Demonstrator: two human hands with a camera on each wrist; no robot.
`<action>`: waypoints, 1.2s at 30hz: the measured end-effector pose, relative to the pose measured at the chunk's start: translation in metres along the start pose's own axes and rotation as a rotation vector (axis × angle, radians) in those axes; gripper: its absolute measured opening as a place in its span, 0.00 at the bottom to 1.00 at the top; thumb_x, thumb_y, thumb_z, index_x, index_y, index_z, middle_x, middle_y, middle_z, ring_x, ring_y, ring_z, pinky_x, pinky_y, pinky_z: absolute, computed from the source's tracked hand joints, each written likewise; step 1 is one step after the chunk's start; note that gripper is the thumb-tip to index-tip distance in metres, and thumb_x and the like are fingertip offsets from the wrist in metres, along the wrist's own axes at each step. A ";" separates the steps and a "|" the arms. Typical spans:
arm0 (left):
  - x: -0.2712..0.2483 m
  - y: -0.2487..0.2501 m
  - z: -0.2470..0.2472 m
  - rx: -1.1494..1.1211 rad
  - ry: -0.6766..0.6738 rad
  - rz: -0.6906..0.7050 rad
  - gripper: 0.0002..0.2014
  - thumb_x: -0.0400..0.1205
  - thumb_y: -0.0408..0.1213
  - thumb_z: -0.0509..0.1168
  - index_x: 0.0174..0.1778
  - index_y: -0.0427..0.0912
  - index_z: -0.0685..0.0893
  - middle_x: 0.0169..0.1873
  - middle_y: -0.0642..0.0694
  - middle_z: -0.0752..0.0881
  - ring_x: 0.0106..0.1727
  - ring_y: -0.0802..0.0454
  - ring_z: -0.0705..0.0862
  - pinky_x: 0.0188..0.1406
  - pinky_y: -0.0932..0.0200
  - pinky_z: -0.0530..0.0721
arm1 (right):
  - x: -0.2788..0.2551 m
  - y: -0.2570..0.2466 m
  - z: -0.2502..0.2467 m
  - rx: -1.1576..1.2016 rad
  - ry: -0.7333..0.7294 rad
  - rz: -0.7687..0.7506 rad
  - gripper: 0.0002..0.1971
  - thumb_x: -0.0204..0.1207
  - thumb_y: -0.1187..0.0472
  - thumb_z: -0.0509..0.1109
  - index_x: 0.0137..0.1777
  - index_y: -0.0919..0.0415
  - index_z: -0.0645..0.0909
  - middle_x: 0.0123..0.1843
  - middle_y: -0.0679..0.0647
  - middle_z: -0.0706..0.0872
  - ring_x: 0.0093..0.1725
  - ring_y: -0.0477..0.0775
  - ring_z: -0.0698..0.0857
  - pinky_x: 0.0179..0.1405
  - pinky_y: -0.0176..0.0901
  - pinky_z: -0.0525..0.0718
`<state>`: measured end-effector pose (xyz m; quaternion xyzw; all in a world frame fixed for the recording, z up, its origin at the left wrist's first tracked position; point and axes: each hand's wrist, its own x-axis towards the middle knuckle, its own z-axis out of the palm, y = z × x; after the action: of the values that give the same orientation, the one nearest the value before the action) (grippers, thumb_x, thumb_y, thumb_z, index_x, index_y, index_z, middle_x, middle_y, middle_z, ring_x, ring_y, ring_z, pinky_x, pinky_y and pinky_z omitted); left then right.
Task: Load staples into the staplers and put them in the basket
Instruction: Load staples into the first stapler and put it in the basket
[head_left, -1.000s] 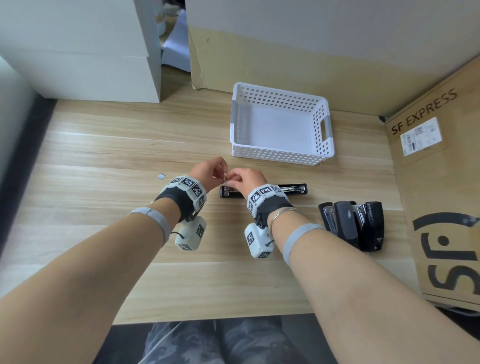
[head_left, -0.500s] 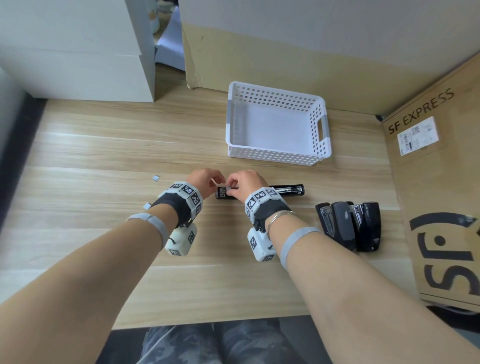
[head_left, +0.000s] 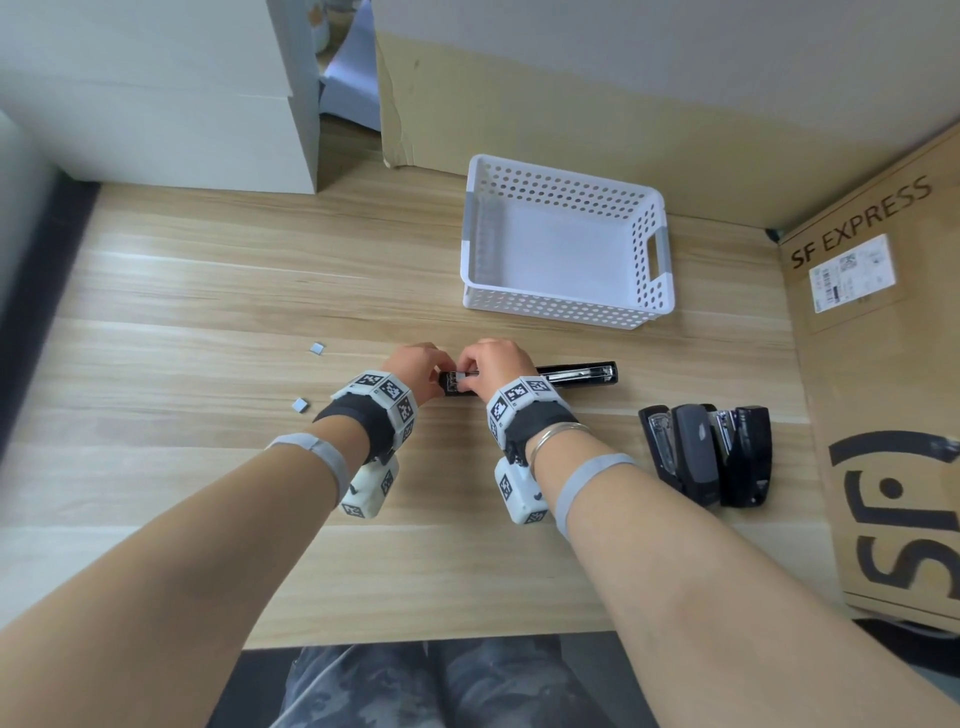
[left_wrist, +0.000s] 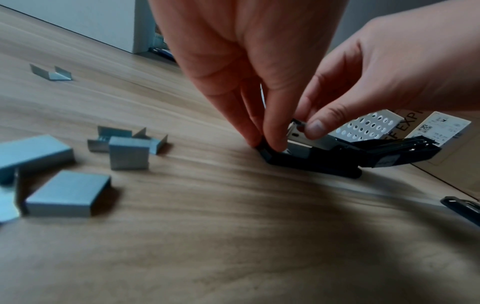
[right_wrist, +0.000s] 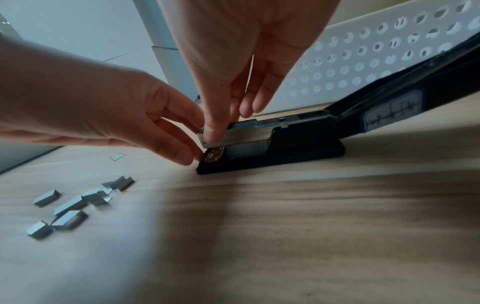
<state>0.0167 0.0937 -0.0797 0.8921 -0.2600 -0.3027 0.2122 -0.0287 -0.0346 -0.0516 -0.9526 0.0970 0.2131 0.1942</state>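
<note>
A black stapler (head_left: 576, 375) lies on the wooden table, swung open, its lid (right_wrist: 389, 102) tipped back to the right. My left hand (head_left: 435, 372) pinches the front end of its base (left_wrist: 270, 157) with fingertips pointing down. My right hand (head_left: 469, 378) pinches the front of the raised metal magazine (right_wrist: 241, 134), thumb on its near side. Several loose blocks of staples (left_wrist: 67, 193) lie on the table left of the hands. The white perforated basket (head_left: 561, 312) stands empty behind the stapler.
Three more black staplers (head_left: 706, 452) lie side by side to the right. A big SF Express carton (head_left: 883, 364) walls off the right side. White boxes (head_left: 156, 104) and cardboard (head_left: 571, 119) line the back. Two staple pieces (head_left: 317, 348) lie further left.
Both hands, pinched together just above the table a second ago, have come down onto the left end of the open stapler.
</note>
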 end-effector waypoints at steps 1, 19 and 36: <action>0.000 0.000 0.000 -0.007 0.002 -0.004 0.16 0.75 0.33 0.69 0.58 0.39 0.84 0.55 0.36 0.84 0.55 0.39 0.83 0.58 0.53 0.78 | 0.000 0.001 -0.001 0.015 -0.013 0.004 0.08 0.72 0.58 0.76 0.50 0.57 0.88 0.54 0.55 0.88 0.57 0.56 0.84 0.51 0.42 0.80; 0.001 0.010 0.008 0.091 -0.014 -0.047 0.18 0.74 0.32 0.69 0.60 0.39 0.78 0.58 0.38 0.81 0.57 0.38 0.82 0.53 0.50 0.81 | -0.001 0.019 -0.018 0.006 0.007 0.073 0.10 0.81 0.61 0.64 0.53 0.57 0.87 0.56 0.54 0.89 0.57 0.56 0.85 0.51 0.39 0.80; 0.014 0.013 -0.002 0.134 -0.046 -0.055 0.19 0.73 0.28 0.69 0.61 0.38 0.79 0.58 0.37 0.82 0.59 0.38 0.82 0.54 0.51 0.80 | -0.037 0.109 -0.056 -0.088 -0.025 0.235 0.23 0.68 0.74 0.70 0.60 0.53 0.77 0.63 0.54 0.81 0.58 0.57 0.83 0.50 0.43 0.81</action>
<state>0.0225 0.0758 -0.0774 0.9038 -0.2601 -0.3108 0.1376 -0.0700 -0.1522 -0.0246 -0.9395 0.1963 0.2505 0.1270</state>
